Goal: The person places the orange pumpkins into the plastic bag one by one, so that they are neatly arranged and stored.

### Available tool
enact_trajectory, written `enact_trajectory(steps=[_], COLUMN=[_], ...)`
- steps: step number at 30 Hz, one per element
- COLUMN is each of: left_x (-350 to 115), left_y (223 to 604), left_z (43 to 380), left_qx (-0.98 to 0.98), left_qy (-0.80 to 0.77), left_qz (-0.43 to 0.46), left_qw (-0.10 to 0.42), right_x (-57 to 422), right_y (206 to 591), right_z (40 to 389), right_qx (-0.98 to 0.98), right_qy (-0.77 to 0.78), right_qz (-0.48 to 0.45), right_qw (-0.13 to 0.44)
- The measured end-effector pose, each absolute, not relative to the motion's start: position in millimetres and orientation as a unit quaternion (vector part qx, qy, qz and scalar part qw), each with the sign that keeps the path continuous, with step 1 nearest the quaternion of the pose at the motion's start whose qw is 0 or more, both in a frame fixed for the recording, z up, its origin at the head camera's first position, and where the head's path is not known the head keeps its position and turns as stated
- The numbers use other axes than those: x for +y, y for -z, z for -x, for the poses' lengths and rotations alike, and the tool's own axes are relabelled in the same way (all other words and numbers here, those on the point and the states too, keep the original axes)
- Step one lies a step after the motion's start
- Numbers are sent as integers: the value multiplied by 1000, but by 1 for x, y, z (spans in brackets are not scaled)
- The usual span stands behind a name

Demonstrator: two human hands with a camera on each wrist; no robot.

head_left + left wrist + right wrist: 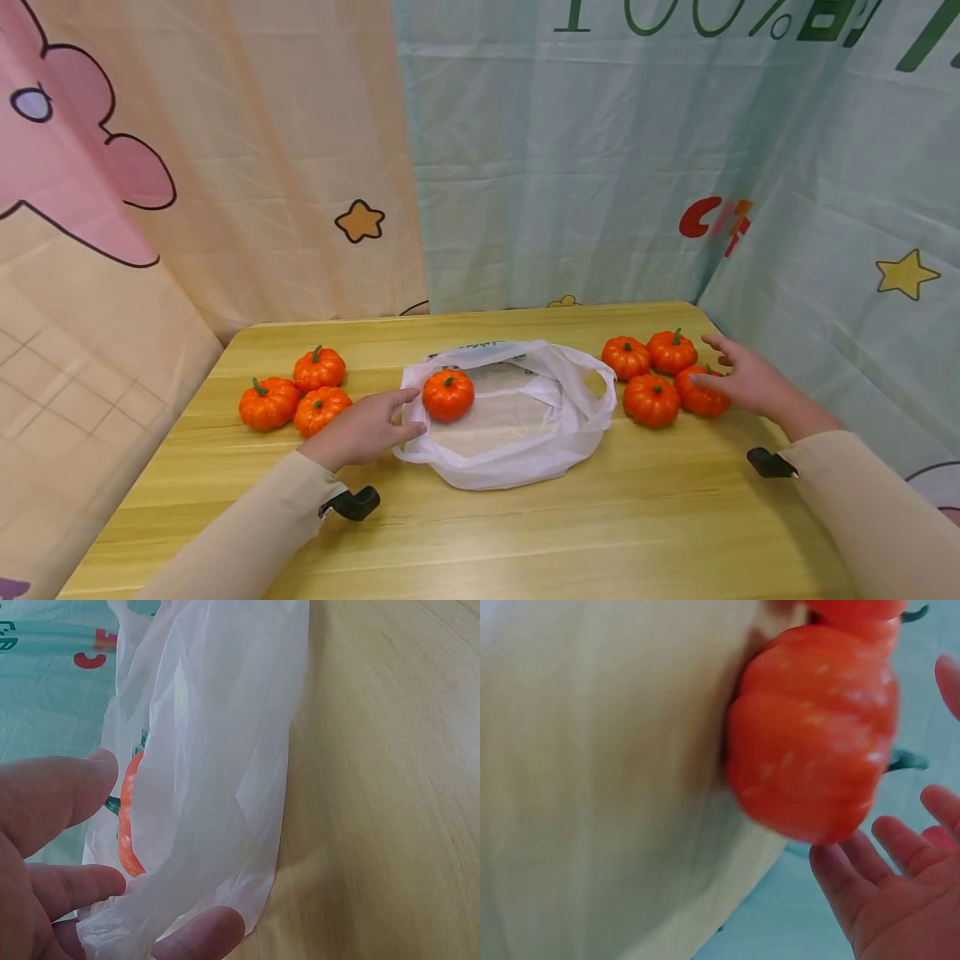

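My left hand [367, 429] is at the left rim of a white plastic bag [517, 475], thumb and forefinger spread apart. In the left wrist view, a bunched strip of the bag [124, 926] lies among the loosely bent fingers. One small orange pumpkin [448, 395] sits inside the bag, near that rim, partly hidden by plastic in the left wrist view. On the right, my right hand [750, 383] reaches around the outer side of the nearest right pumpkin [702, 392], its fingers spread. In the right wrist view, fingertips [826, 859] are right at this pumpkin's side.
Three pumpkins [270, 404] form a cluster left of the bag, beside my left forearm. Right of the bag, more pumpkins [651, 401] are grouped tightly on the wooden table [525, 542]. Printed cloth curtains [600, 167] hang behind the table and at its sides.
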State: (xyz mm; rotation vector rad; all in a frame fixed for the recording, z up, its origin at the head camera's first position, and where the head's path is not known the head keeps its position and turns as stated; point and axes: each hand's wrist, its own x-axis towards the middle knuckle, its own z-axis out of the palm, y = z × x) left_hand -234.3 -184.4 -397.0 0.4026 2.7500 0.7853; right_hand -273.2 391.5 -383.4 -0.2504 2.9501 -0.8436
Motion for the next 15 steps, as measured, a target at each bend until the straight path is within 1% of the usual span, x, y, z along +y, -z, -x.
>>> enact_trajectory(steps=[7, 15], left_x=[-183, -183], left_y=[397, 398], left_z=[235, 234], left_qx=[942, 944], left_qy=[-278, -273], left_qz=[-135, -132], left_qw=[130, 132], right_x=[407, 412], right_y=[398, 407], right_z=[272, 270], right_qx=[950, 939], right_qy=[296, 325], right_qz=[76, 96], right_qw=[60, 60])
